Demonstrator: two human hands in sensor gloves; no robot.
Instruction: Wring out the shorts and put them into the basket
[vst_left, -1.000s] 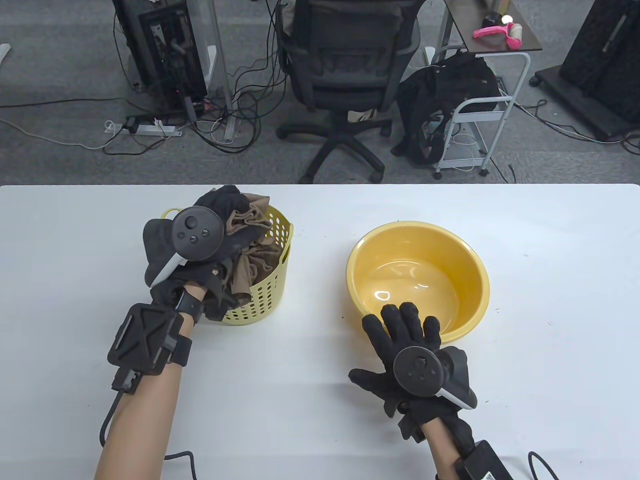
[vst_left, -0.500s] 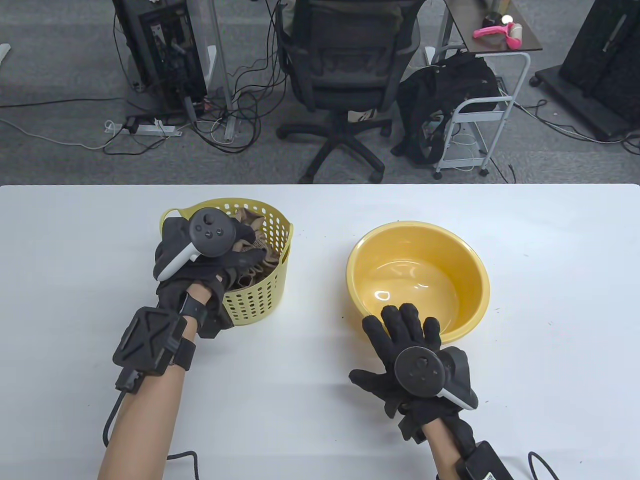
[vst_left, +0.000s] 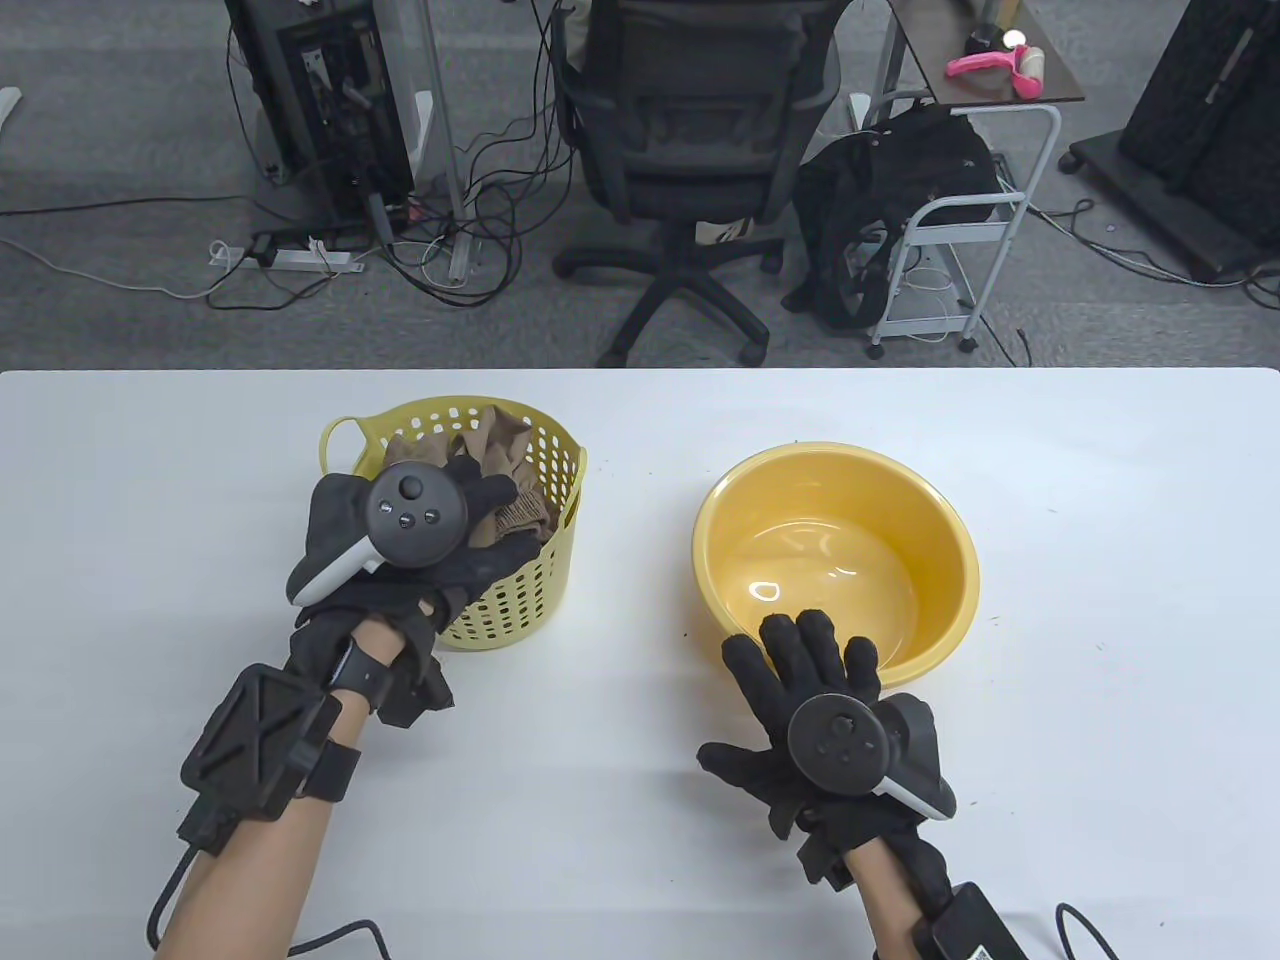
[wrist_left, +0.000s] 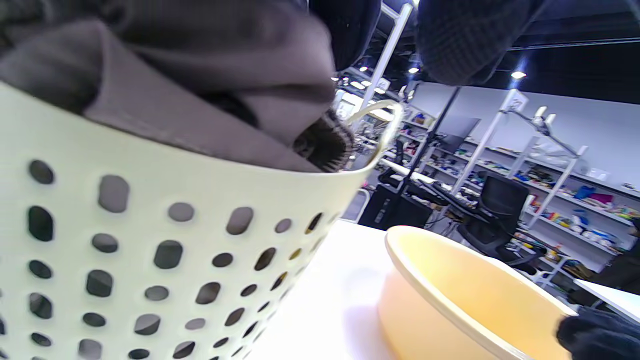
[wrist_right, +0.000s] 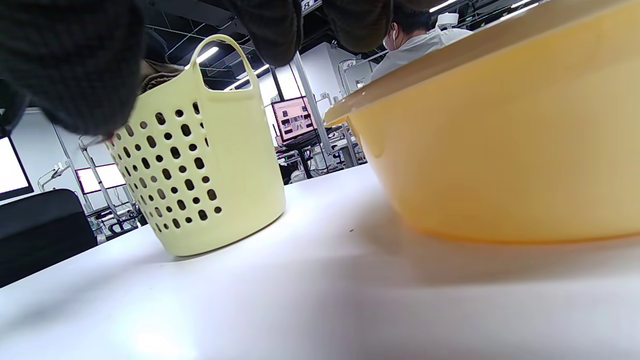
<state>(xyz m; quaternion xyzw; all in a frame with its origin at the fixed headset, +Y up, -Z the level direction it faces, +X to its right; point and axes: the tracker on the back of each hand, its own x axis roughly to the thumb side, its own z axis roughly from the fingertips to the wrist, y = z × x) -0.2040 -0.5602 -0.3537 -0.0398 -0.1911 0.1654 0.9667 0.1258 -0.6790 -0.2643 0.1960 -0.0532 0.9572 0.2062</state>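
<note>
The brown shorts (vst_left: 500, 450) lie crumpled inside the pale yellow perforated basket (vst_left: 545, 590) at the table's left middle. My left hand (vst_left: 480, 520) hovers over the basket's near rim, its fingers loose above the cloth and holding nothing. The left wrist view shows the shorts (wrist_left: 200, 100) bulging over the basket wall (wrist_left: 150, 250), with gloved fingertips (wrist_left: 460, 40) above them. My right hand (vst_left: 790, 650) lies flat on the table with fingers spread, its tips at the near rim of the yellow basin (vst_left: 960, 540). The basin looks empty.
Beyond the table's far edge stand an office chair (vst_left: 690, 150), a white cart (vst_left: 960, 220) with a black backpack (vst_left: 880, 200), and floor cables. A person (wrist_right: 415, 40) sits in the background of the right wrist view.
The left hand lowered the shorts into the basket, let go, and drew back toward the near rim. The right hand has not moved.
</note>
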